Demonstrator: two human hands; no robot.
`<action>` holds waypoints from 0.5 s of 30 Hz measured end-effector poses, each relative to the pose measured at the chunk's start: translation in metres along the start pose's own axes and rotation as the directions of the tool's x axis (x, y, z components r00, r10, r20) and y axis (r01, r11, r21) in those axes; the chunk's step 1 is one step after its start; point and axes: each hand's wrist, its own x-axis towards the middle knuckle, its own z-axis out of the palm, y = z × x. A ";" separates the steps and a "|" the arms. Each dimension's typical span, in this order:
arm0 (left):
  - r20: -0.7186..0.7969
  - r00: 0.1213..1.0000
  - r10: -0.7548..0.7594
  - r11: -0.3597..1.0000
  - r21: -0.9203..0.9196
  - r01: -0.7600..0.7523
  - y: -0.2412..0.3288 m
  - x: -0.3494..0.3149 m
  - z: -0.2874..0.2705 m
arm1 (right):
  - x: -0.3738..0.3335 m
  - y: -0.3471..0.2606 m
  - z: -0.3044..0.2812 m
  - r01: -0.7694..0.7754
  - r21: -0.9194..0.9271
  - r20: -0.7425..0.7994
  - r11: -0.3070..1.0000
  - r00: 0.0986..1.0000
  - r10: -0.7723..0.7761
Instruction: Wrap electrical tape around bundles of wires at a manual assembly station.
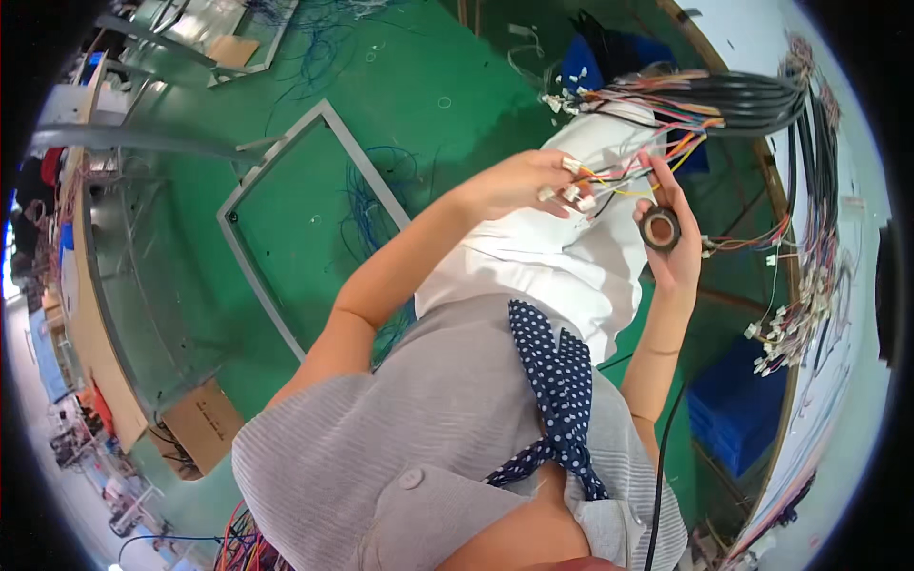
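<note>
My left hand (522, 184) is closed around a bunch of thin coloured wires whose white plastic connectors (572, 194) stick out by the fingers. Over my lap, the wires (621, 177) run from there toward my right hand (678, 233). That hand carries a roll of dark tape (660, 228) against its palm. Its raised index finger and thumb are beside the wires; whether they pinch them is hard to make out. Beyond both hands, a thick bundle of black cables (747, 100) with coloured wire ends lies across my white trousers (533, 262) and onto the table at the right.
The white worktable (824, 409) along the right bears more cables and a cluster of white connectors (795, 319). Beneath it stand blue bins (738, 404). On the green floor are a grey metal frame (367, 171), tangled blue wire (367, 205) and a cardboard box (202, 426).
</note>
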 end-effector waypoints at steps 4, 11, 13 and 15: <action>-0.015 0.999 0.037 0.959 0.282 -0.032 0.000 0.000 0.005 | -0.006 0.008 -0.008 0.031 0.024 -0.060 0.999 0.998 -0.029; -0.154 0.949 0.276 0.590 0.807 -0.041 0.011 -0.008 0.020 | -0.007 0.013 -0.006 -0.008 -0.155 -0.063 0.988 0.998 -0.002; -0.282 0.954 0.104 0.744 0.658 0.113 0.014 -0.008 0.019 | -0.005 0.018 -0.014 -0.039 -0.142 -0.048 0.989 0.998 0.033; -0.352 0.929 0.119 0.854 0.514 0.086 0.015 -0.004 0.014 | -0.003 0.021 -0.015 -0.069 -0.134 -0.028 0.989 0.997 0.066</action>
